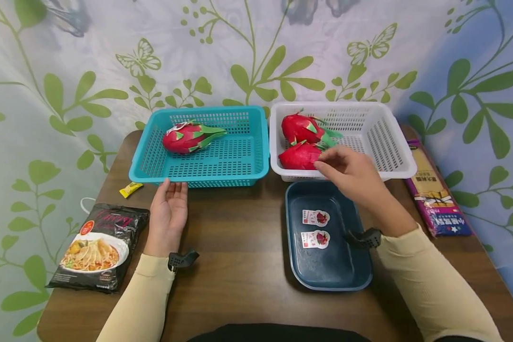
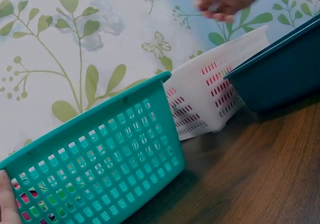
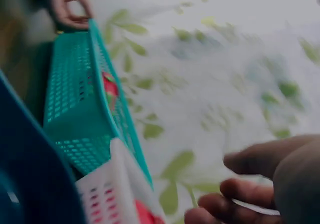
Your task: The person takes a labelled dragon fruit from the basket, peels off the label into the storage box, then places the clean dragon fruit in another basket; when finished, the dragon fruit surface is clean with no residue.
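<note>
The person's left hand (image 1: 168,213) is at the front rim of a teal perforated plastic basket (image 1: 231,156), palm turned upward, thumb and fingers closed on the edge near its left corner. Inside that basket, towards its left side, lies one red dragon fruit (image 1: 188,137), a pale label on its skin and its green leafy tips pointing right. The right hand (image 1: 352,173) is raised above the front rim of a white perforated plastic basket (image 1: 384,137), apart from the fruit below, its fingers bent; from the left wrist something pale shows among them, but it is too blurred for me to tell whether the fingertips pinch anything. Two more dragon fruits lie side by side at the left end of the white basket, the rear one (image 1: 299,127) just behind the front one (image 1: 299,156). The two baskets stand next to each other on a brown wood-grain table (image 1: 231,285). Just in front of the white one sits a navy plastic tub (image 1: 325,266), and on its floor are two dragon-fruit stickers, an upper one (image 1: 316,218) and a lower one (image 1: 315,239). Left of the left forearm lies a black noodle packet (image 1: 96,249), with a small yellow sachet (image 1: 130,189) above it, near the teal basket. Along the right edge is a long purple-and-yellow packet (image 1: 440,194). Behind everything hangs a leaf-and-butterfly patterned cloth (image 1: 222,61).
</note>
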Demonstrator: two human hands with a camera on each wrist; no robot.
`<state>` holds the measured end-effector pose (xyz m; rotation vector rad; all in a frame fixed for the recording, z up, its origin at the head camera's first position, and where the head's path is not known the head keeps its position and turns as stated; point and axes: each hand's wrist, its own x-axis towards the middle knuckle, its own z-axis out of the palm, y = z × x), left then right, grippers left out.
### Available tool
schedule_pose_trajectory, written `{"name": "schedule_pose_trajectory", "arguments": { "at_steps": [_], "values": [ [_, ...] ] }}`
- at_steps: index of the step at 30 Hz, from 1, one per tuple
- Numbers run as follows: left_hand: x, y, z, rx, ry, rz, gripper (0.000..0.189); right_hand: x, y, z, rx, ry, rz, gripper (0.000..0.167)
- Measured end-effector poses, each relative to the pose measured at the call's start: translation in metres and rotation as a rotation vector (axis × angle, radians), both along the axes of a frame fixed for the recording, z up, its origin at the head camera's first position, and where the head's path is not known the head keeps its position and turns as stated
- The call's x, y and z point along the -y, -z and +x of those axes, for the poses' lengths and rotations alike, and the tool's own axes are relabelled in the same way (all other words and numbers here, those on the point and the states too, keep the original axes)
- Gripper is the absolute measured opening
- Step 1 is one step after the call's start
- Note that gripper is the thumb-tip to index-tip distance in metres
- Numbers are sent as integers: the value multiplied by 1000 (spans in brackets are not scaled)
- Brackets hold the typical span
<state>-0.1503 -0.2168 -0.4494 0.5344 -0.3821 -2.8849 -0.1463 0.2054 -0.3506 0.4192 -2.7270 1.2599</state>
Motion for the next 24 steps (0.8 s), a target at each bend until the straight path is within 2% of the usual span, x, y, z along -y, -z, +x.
{"name": "schedule_pose_trajectory", "arguments": {
  "at_steps": [3, 7, 11, 14, 17, 21, 24],
  "values": [
    [2, 1, 1, 3, -6, -8, 33, 32, -14, -37, -44, -174, 93, 35],
    [5, 2, 3, 6, -14, -32, 33, 81, -24, -85, -44, -398, 180, 43],
    [7, 3, 4, -11, -15, -38, 33, 135, -27, -125, -10, -521, 246, 50],
    [8, 3, 3, -24, -28, -37, 28, 176, -23, -152, 38, -544, 334, 55],
    [6, 3, 2, -29, -40, -60, 21, 208, -14, -178, 122, -547, 410, 66],
    [3, 4, 0, -34, -36, -87, 18, 235, 6, -210, 222, -512, 424, 77],
    [-1, 6, 2, -32, -24, -88, 26, 247, 25, -225, 260, -494, 427, 81]
  ]
}}
